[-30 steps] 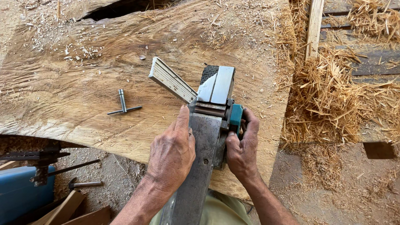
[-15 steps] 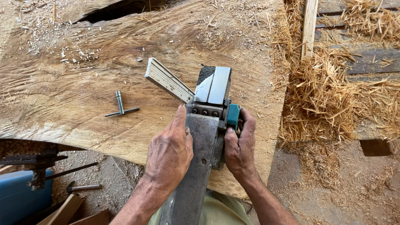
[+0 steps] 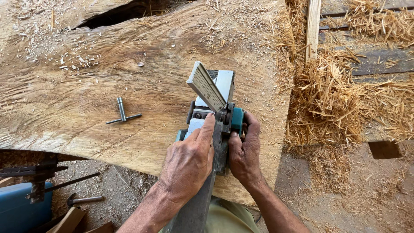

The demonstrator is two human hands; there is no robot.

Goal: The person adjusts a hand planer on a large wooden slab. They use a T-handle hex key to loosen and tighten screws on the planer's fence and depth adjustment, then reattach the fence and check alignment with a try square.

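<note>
- Teal and grey metal make up the electric planer (image 3: 215, 116), which lies upside down on the rough wooden slab (image 3: 108, 99), near the slab's edge closest to the person.
- Its long grey base plate (image 3: 196, 207) runs back from the slab toward the person's body, passing under the left hand and between the two forearms.
- Left hand (image 3: 187, 162) lies flat on top of the planer, palm down and not closed round anything, with the fingers stretched forward and one fingertip pressing beside the blade drum (image 3: 200, 113).
- Right hand (image 3: 243, 151) sits just right of the left one, its fingers curled around the teal side part (image 3: 237, 118) of the planer; the thumb and fingertips pinch something small there, too hidden to name.
- A pale ribbed plate (image 3: 206, 86) stands tilted up from the planer, just ahead of both hands.
- A metal T-shaped wrench (image 3: 123, 113) lies on the slab well to the left of the hands, untouched.
- Wood shavings (image 3: 332, 95) pile up to the right of the slab, with a thin wooden strip (image 3: 312, 28) among them.
- On the ground at lower left are a blue case (image 3: 19, 211) and dark metal tools (image 3: 41, 174).
</note>
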